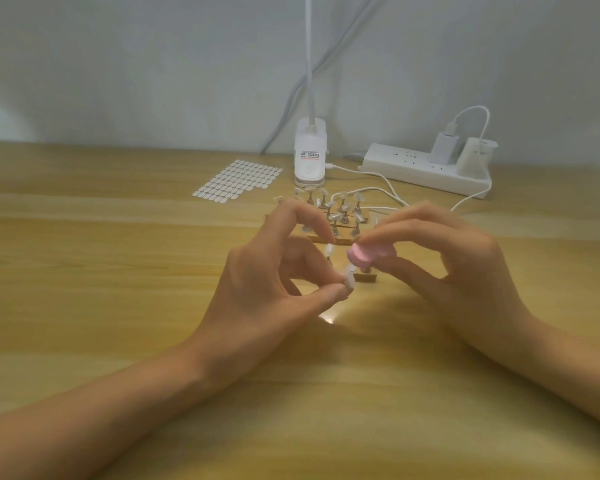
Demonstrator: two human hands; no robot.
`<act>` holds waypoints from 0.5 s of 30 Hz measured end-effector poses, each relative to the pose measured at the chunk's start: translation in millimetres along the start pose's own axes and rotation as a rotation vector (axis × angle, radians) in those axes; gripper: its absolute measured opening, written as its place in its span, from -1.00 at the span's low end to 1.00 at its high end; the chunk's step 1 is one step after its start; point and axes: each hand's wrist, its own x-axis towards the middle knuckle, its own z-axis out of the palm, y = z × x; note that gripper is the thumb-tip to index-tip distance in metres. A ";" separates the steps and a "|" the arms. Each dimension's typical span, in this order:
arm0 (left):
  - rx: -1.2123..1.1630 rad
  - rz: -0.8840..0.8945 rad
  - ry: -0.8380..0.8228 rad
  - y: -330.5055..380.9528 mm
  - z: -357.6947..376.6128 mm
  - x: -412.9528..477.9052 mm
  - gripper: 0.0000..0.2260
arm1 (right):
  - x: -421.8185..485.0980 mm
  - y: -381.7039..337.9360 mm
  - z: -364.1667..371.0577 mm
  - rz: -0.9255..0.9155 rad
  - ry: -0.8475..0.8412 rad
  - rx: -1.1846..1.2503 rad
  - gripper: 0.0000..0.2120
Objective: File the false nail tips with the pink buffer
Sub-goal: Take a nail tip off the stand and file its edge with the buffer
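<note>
Pale wood grain ran across the table [118, 271], with a plain grey-white wall behind it. Just above the middle of that surface, the pink buffer [369, 255] was held in the air by the right hand [458, 261], whose thumb below and curled fingers above pinched it so that its rounded end pointed left. Just beside that end, close enough that contact could not be judged, was a small whitish false nail tip [349, 281], pinched by the left hand [267, 278] between the thumb tip and a bent finger; the index finger arched above it without touching anything. Both forearms reached in from the near edge.

Directly behind the hands and partly hidden by them stood a cluster of little nail stands [340, 216] on brown bases, each carrying a pale tip. Farther back to the left lay a sheet of white adhesive tabs [238, 181]. A white lamp base [310, 154] stood near the wall, and to its right lay a white power strip [423, 171] with a charger [444, 147] plugged in and a white cable [378, 183] trailing across the wood.
</note>
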 end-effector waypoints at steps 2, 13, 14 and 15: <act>-0.009 0.001 -0.001 1.1 0.0 -0.2 -0.63 | -2.8 -6.5 4.1 -0.074 -0.016 0.023 -0.85; 0.040 0.006 0.002 0.9 -0.3 0.5 -0.64 | -2.0 -4.1 4.7 -0.081 -0.051 -0.002 -0.85; 0.034 0.000 0.009 1.1 -0.7 0.3 -0.63 | -1.0 -2.3 2.5 -0.060 -0.030 -0.009 -0.84; 0.038 0.002 0.012 1.7 -0.4 -0.3 -0.63 | -0.6 -1.4 0.6 -0.047 -0.010 -0.010 -0.83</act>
